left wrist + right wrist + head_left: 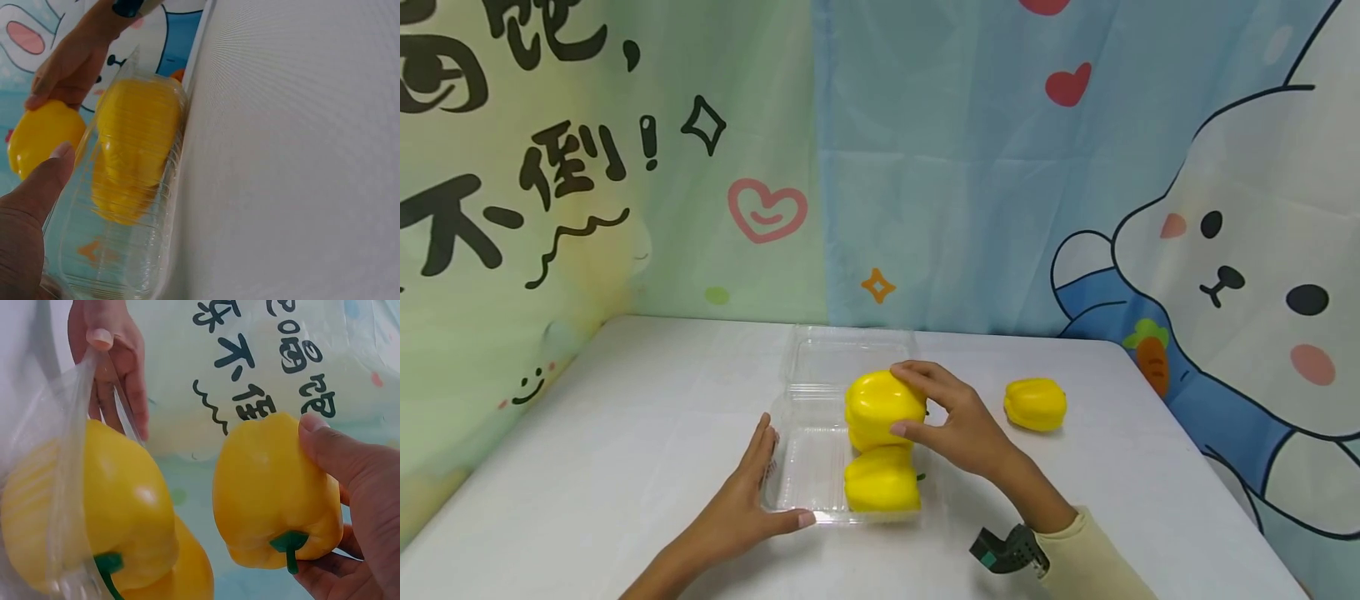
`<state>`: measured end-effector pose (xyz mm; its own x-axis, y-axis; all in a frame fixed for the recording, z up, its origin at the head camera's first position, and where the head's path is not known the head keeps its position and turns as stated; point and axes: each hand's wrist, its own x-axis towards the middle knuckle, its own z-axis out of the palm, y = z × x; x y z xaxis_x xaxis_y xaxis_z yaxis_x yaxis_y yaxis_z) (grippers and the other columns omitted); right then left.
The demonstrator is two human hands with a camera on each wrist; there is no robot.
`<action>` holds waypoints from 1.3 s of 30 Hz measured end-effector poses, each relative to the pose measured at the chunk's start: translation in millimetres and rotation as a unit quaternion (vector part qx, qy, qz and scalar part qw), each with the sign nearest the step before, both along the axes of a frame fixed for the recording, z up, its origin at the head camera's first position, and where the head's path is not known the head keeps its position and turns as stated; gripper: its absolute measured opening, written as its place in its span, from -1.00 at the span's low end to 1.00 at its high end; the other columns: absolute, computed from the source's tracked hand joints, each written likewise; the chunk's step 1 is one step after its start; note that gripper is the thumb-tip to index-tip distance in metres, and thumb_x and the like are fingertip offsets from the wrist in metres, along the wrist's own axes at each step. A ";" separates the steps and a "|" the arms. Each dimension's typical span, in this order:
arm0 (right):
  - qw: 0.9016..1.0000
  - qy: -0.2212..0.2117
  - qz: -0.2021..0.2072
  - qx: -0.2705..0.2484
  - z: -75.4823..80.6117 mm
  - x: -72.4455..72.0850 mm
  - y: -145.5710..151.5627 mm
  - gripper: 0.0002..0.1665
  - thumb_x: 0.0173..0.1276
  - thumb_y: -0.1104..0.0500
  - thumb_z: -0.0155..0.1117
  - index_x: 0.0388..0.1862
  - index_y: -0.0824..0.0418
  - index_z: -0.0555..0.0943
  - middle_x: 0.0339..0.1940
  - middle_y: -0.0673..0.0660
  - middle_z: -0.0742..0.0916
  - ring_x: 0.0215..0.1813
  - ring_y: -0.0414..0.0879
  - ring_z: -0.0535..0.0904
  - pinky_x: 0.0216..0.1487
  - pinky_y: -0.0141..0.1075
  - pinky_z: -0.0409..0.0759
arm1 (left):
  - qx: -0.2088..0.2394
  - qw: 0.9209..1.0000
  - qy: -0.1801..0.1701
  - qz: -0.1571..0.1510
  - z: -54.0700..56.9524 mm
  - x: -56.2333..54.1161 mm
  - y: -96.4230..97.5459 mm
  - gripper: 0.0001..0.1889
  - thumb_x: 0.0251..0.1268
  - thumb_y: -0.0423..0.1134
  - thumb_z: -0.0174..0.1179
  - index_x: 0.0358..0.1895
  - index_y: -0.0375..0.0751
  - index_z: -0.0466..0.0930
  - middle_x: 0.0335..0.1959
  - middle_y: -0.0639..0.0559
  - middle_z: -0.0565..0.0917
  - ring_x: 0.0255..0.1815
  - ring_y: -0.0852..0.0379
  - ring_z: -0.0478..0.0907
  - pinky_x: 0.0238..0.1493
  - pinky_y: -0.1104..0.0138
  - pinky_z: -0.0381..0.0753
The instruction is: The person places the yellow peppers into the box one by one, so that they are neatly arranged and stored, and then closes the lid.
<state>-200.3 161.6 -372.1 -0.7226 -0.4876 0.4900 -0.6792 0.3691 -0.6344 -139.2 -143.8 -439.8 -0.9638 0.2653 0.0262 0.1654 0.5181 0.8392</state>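
My right hand holds a yellow bell pepper with a green stem, thumb on one side and fingers on the other. This pepper is raised over the right part of a clear plastic clamshell box. Inside the box, another yellow bell pepper lies at the front right. Behind it is a further yellow bell pepper, mostly hidden by the raised one in the head view. My left hand rests against the box's left side, fingers straight, thumb at the front edge.
One more yellow bell pepper lies on the white table, right of the box. The box's transparent lid is folded back toward the far edge. A printed curtain hangs behind the table.
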 end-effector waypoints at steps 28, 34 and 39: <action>0.999 -0.007 0.031 -0.024 1.5 27.8 -31.6 -0.27 0.18 0.12 0.49 0.34 0.21 0.49 0.28 0.00 0.52 0.24 -0.08 0.47 0.22 -0.20 0.48 | 0.008 1.000 0.024 -0.008 -2.2 0.0 1.6 0.33 -0.15 0.13 0.54 0.54 -0.37 -0.21 0.59 -0.04 -0.33 0.54 -0.07 -0.12 0.40 -0.01 -0.01; 0.999 -0.008 0.025 -0.028 3.9 31.8 -30.8 -0.27 0.17 0.13 0.50 0.33 0.20 0.50 0.28 0.00 0.52 0.23 -0.07 0.48 0.22 -0.18 0.48 | 0.006 1.000 0.020 -0.010 -3.5 -1.2 3.7 0.34 -0.16 0.15 0.53 0.55 -0.34 -0.22 0.58 -0.01 -0.34 0.54 -0.05 -0.12 0.41 -0.04 -0.02; 0.999 -0.004 0.040 -0.033 3.1 29.7 -36.5 -0.28 0.17 0.16 0.50 0.33 0.20 0.50 0.27 0.01 0.52 0.24 -0.06 0.47 0.22 -0.20 0.48 | 0.006 1.000 0.024 -0.006 -2.3 -0.6 -0.5 0.33 -0.16 0.13 0.54 0.54 -0.35 -0.22 0.58 -0.02 -0.34 0.53 -0.08 -0.12 0.41 -0.05 -0.02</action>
<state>-170.5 125.1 -369.0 -0.6870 -0.5107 0.5170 -0.6991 0.2706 -0.6618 -139.8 -144.3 -442.1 -0.9584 0.2753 0.0757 0.2115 0.5062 0.8361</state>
